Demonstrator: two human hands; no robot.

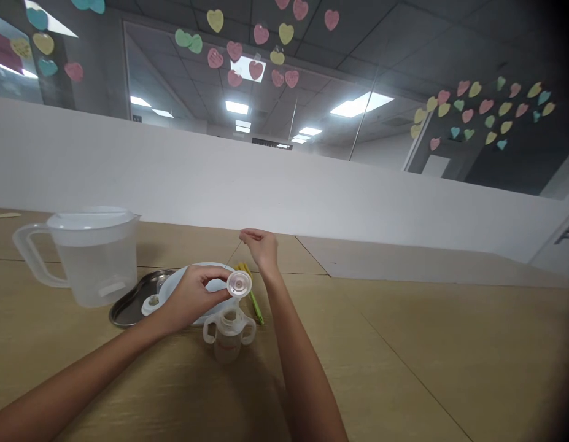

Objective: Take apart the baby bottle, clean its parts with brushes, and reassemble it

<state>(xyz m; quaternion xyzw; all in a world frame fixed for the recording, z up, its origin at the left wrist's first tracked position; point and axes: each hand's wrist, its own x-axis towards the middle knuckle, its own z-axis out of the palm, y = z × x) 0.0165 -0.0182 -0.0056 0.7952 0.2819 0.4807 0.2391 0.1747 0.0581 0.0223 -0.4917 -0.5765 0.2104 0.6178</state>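
Note:
My left hand pinches a small round clear-white cap between thumb and fingers, its round face toward me. Up and to the right, my right hand is closed in a pinch at the upper end of a thin line, which runs down toward the cap. Whether the line joins the cap is unclear. Below the cap, a translucent two-handled bottle stands upright with its mouth uncovered. Behind my left hand is a pale blue-white bowl, partly hidden.
A large translucent lidded jug stands at the left. Beside it, a metal tray holds a white ring-shaped part. Green and yellow sticks lie right of the bowl. A white wall rises behind the table.

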